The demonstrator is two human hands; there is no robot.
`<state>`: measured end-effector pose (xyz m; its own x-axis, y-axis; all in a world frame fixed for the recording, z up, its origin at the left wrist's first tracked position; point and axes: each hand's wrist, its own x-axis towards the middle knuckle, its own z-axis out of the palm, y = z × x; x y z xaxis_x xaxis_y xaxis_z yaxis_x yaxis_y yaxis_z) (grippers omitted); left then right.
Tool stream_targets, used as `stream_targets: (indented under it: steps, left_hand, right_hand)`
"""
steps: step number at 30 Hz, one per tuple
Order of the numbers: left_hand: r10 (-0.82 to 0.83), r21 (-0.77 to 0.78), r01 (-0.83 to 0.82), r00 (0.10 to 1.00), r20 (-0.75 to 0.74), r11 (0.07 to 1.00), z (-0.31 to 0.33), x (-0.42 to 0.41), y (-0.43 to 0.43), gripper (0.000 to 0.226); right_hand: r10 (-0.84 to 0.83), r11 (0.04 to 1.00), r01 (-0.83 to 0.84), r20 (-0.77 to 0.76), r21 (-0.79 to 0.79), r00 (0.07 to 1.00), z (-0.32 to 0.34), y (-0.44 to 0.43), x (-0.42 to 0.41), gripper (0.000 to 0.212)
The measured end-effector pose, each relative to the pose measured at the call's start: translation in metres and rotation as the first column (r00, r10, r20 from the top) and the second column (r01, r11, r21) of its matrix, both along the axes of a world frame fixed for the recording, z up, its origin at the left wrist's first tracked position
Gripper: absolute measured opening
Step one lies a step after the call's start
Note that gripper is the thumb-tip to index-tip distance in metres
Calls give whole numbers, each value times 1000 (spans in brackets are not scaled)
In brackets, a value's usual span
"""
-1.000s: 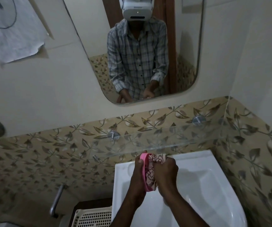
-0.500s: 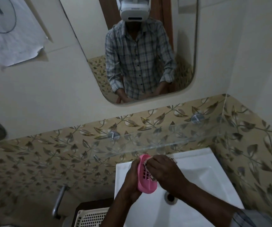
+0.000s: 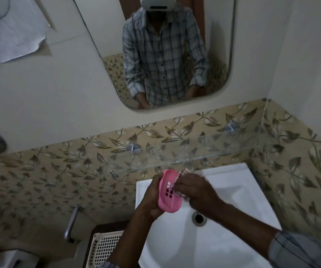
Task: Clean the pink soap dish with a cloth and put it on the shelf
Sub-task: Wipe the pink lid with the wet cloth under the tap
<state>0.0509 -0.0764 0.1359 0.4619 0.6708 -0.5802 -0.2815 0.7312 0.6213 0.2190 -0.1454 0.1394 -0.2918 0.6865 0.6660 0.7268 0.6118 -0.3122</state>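
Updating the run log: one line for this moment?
step: wiping | left hand: holds dish on edge over sink | right hand: presses cloth into dish | shelf: dish not yet placed

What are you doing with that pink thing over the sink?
A person is cleaning a pink soap dish over the white sink. The left hand holds the dish up on its edge, and the right hand presses a patterned cloth into it, wiping the inside. The dish is not on the glass shelf yet; that shelf sits just above the sink, under the mirror.
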Motion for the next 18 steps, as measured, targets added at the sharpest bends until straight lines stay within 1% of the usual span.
stream_targets:
  steps: [1, 2, 3, 4, 5, 6, 7, 8, 9, 10, 11, 12, 13, 14, 15, 16, 17, 18]
  left_hand:
    - [40, 2, -40, 999, -8, 999, 0, 1, 1, 62]
    - [81, 17, -80, 996, -24, 997, -2, 2, 1, 65]
    - [115, 50, -112, 992, -56, 992, -6, 3, -2, 66]
    - [144, 99, -134, 984, -104, 986, -11, 6, -7, 65]
    - [167, 161, -142, 973, -156, 977, -15, 9, -11, 63]
    - [184, 224, -139, 963, -198, 965, -18, 12, -15, 62]
    - [197, 278, -133, 956, -219, 951, -19, 13, -16, 60]
    - [195, 303, -124, 956, -220, 945, -18, 14, -17, 58]
    - [180, 305, -109, 959, -216, 946, -16, 14, -17, 57]
    - [167, 302, -97, 962, -215, 948, -11, 7, -12, 56]
    - [128, 279, -58, 962, -242, 959, -11, 4, -10, 58]
    - [90, 245, -19, 955, -281, 969, -10, 2, -10, 60]
    - [70, 206, -5, 950, -305, 979, -12, 1, -11, 65]
    - [73, 171, -23, 953, -295, 985, -15, 0, -11, 70]
    - [93, 149, -56, 963, -253, 987, -16, -1, -11, 76]
    - [120, 129, -98, 978, -174, 987, -15, -3, -10, 80]
    - [132, 118, -121, 987, -92, 986, -15, -7, -8, 85]
    - [128, 107, -125, 992, -23, 986, -14, -13, -5, 91]
  right_hand:
    - [-19, 999, 16, -47, -51, 999, -6, -9, -13, 30]
    - [-46, 989, 33, -90, -144, 995, -10, -20, -30, 35]
    - [-109, 965, 68, -151, -254, 982, -11, -27, -45, 36]
    - [-250, 904, 120, -279, -411, 927, -9, -30, -54, 32]
    - [-448, 794, 132, -424, -594, 787, -7, -26, -58, 24]
    - [-595, 688, 33, -537, -725, 598, -6, -21, -61, 19]
    - [-637, 652, -79, -600, -755, 483, -8, -19, -61, 19]
    - [-604, 666, -144, -643, -732, 472, -10, -21, -60, 20]
    - [-486, 729, -151, -660, -668, 573, -13, -28, -55, 24]
    - [-283, 823, -166, -645, -543, 710, -12, -30, -50, 29]
    - [-98, 907, -130, -503, -399, 859, -14, -34, -38, 31]
    - [13, 949, -106, -299, -298, 954, -20, -32, -24, 31]
    - [66, 957, -104, -144, -271, 987, -22, -26, -11, 32]
    - [64, 945, -104, -136, -311, 989, -21, -19, -1, 32]
    - [-5, 928, -86, -244, -362, 970, -21, -14, 5, 32]
    - [-129, 905, -41, -366, -422, 922, -21, -10, 9, 30]
    - [-286, 869, 7, -491, -495, 823, -22, -6, 10, 29]
    - [-434, 803, -5, -590, -596, 681, -22, -4, 11, 31]
